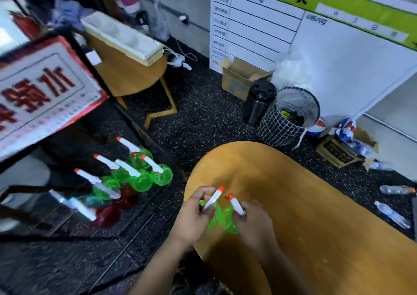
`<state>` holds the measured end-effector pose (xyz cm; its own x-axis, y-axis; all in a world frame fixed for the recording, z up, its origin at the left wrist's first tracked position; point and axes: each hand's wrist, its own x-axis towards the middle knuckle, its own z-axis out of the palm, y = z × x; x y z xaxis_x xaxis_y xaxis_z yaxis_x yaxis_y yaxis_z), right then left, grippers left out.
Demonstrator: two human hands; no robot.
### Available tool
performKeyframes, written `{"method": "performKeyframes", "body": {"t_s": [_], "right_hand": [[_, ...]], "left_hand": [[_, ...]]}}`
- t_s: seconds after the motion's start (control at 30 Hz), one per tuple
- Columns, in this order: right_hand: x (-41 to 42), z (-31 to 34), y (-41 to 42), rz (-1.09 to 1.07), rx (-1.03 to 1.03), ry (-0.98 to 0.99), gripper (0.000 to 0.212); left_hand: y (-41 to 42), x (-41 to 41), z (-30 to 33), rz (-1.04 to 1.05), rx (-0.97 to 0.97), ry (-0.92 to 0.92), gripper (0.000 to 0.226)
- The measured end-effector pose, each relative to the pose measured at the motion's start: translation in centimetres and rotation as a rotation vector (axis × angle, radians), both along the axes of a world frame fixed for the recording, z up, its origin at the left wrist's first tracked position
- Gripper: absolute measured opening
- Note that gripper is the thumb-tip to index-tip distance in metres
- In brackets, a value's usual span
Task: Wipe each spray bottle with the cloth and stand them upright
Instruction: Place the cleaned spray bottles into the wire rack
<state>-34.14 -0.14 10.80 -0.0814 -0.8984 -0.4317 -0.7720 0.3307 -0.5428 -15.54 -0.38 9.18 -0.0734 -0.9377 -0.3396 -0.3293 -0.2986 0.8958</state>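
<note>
A: What's on the left?
B: A cluster of spray bottles [135,170] on the dark floor [203,114], mostly green, 1 red.
A: And the hands?
B: Left hand [191,218], its grip curled round a green bottle [213,201]. Right hand [252,220] grips a second green bottle [235,205] by its white head. Both bottles are tilted over the wooden surface [316,215], touching.
A: Further right?
B: A mesh basket [286,118] on the floor.

We see a black bin [259,101] beside a mesh basket [286,123], an open cardboard box [239,79], a whiteboard [316,35], and water bottles [392,214] on the dark floor [203,114].
</note>
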Motion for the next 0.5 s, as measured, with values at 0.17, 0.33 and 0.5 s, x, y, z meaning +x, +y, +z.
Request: {"method": "performKeyframes", "body": {"t_s": [0.17, 0.33, 0.5], "right_hand": [[7.8, 1.3, -2.2, 0.243, -0.008, 0.033, 0.006], [16.0, 1.5, -3.0, 0.369, -0.011, -0.034, 0.02], [24.1, 1.6, -3.1, 0.529, 0.015, -0.071, 0.024]], "left_hand": [[1.3, 7.4, 1.3, 0.13, -0.047, 0.007, 0.035], [3.5, 14.9, 1.6, 0.295, -0.043, 0.012, 0.036], [6.5, 22.7, 2.3, 0.446, -0.018, -0.017, 0.037]]}}
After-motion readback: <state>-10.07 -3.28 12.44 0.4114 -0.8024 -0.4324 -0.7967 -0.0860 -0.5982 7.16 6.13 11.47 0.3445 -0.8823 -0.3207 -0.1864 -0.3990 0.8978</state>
